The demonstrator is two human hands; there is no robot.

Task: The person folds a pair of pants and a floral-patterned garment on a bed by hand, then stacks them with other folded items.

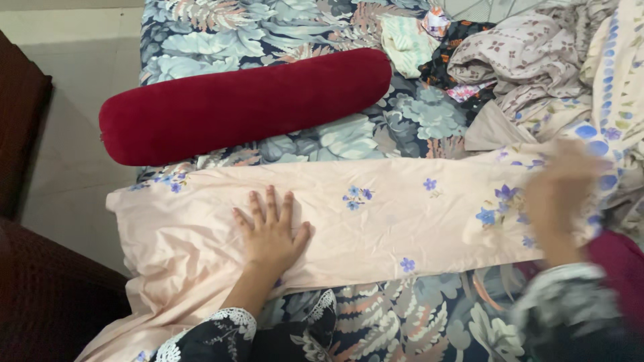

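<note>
Peach floral cover [376, 221] lies under the flat, open left hand [272, 231]; the blurred right hand [560, 198] can't be judged.

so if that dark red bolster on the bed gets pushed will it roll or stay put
The dark red bolster is a long round cylinder, so a sideways push would probably roll it. It lies on the soft leaf-print bedspread, which may slow it. It looks plump and stuffed, so likely light and slightly bendy when lifted.

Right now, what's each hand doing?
Left hand: open, flat on the peach cover.
Right hand: blurred at the cover's end; grip cannot be told.
</note>
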